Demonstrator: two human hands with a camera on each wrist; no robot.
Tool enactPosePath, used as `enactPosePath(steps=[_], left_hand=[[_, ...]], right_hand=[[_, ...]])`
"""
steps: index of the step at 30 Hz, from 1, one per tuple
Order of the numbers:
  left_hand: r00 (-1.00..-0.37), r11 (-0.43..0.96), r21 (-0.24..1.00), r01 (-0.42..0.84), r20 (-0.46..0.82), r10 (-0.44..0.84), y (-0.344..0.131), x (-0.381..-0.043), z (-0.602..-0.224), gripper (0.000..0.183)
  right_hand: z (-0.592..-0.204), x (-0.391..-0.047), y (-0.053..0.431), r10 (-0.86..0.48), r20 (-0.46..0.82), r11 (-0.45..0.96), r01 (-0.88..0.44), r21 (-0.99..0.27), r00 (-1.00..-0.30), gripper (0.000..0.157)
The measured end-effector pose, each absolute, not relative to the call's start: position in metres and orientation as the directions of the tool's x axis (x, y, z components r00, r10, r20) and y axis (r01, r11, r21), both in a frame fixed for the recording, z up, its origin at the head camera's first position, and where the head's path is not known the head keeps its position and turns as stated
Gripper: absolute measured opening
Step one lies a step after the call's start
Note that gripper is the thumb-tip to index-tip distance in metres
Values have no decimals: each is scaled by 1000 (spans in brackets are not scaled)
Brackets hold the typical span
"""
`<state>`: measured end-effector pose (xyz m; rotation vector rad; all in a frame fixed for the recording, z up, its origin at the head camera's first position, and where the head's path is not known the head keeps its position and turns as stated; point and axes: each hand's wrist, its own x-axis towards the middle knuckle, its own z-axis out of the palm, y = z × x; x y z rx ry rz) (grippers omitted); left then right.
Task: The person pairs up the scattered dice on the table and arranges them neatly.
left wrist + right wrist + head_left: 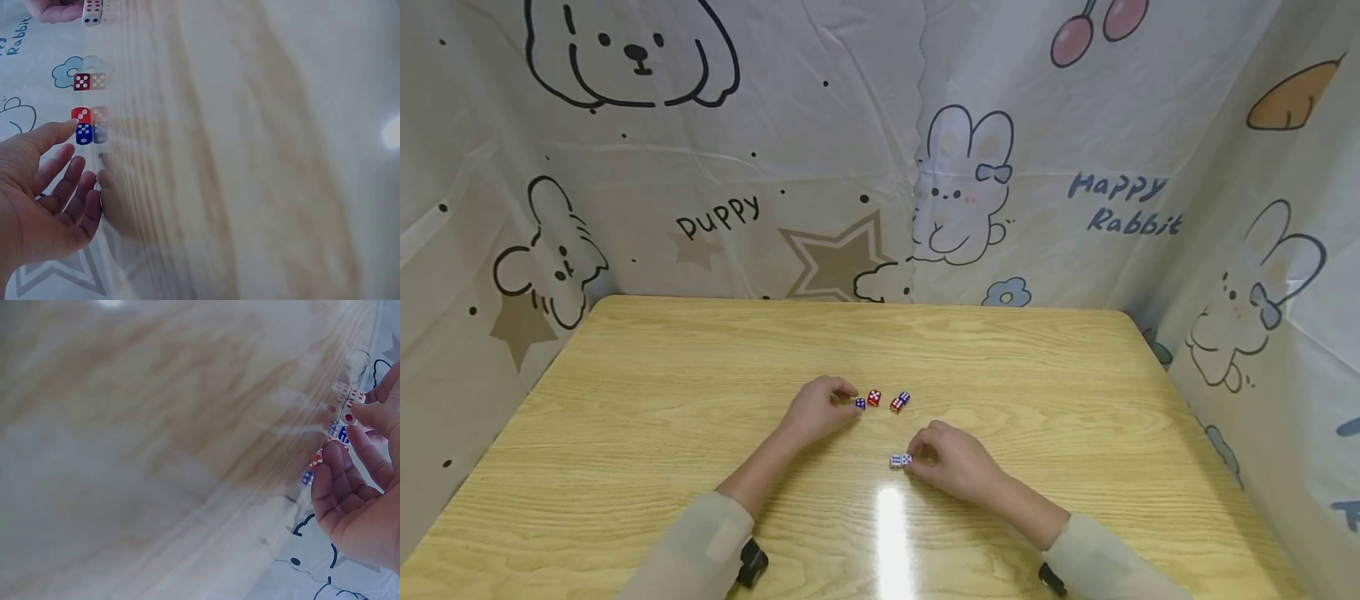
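Near the middle of the table, my left hand (822,410) has its thumb and forefinger around a blue die (860,404). In the left wrist view that blue die (84,134) sits against a red die (81,115); the thumb tip overlaps both, and the other fingers bend loosely apart from them. Closer to me, my right hand (951,458) pinches a white die (907,459) between thumb and forefinger. Another white die (896,461) stands right beside it on the left. The right wrist view shows the thumb on the white die (348,415), with the forefinger partly hidden behind.
A red die (874,398) lies just right of the left hand's blue die. Farther right, another red die (897,405) and a blue die (904,398) sit together. The wooden table (700,350) meets a printed cloth (850,167) at the back and sides.
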<state>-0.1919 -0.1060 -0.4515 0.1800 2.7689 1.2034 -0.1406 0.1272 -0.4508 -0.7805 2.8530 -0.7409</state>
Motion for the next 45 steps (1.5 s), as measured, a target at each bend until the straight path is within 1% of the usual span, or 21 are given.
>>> enactPosePath(steps=[13,21,28,35,45], left_hand=[[-985,687,726,43,-84,150,-105,-196,-454,25],[-984,701,712,41,-91,150,-104,-197,-454,21],[-984,705,708,28,-105,144,-103,-195,-454,18],[-985,709,704,38,-91,143,-103,-196,-455,18],[-985,711,703,10,-114,127,-104,-192,-452,17]], right_hand=[[-451,-141,127,-505,50,743,-464,-482,-862,13],[-451,-141,127,-506,54,742,-467,-482,-861,13],[-451,-140,127,-506,43,745,-462,-481,-861,13],[-450,-140,127,-505,43,745,-461,-483,-862,13],[-451,-141,128,-509,37,744,-461,-485,-860,13]])
